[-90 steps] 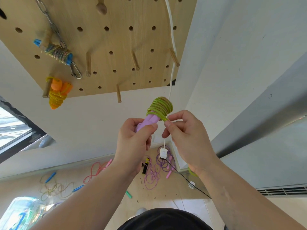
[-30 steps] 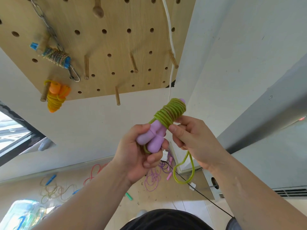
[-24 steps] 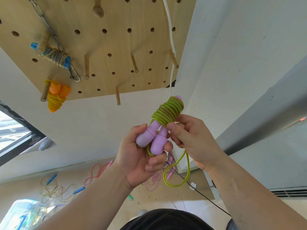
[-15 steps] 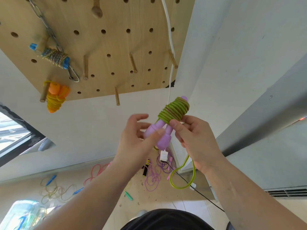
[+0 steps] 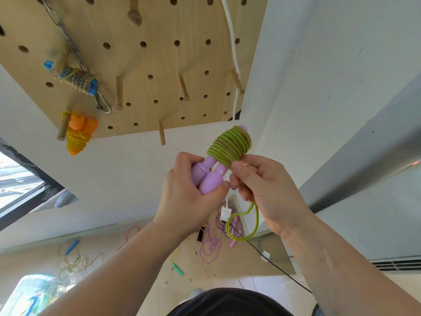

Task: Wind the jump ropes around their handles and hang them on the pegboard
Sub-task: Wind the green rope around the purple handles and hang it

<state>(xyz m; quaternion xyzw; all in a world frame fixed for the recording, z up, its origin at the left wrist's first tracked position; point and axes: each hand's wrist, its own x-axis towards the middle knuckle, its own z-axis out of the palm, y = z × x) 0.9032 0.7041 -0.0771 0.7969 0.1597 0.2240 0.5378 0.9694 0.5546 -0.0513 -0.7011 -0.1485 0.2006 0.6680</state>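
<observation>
Non-task fixtures: cabling, chain, window.
White cable (image 5: 234,65) hanging to a white plug (image 5: 225,214); black wire (image 5: 284,272) across the floor; steel chain (image 5: 59,24) ending in a carabiner (image 5: 103,102); window (image 5: 13,181) at left.

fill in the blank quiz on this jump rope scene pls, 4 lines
1. The left hand grips two ____ handles.
2. The cord wound around those handles is ____.
3. The right hand pinches the cord, and the free end hangs under it in a ____.
4. On the pegboard, the orange and yellow rope hangs ____ the blue-handled rope.

Missing words: purple, green, loop, below.
</observation>
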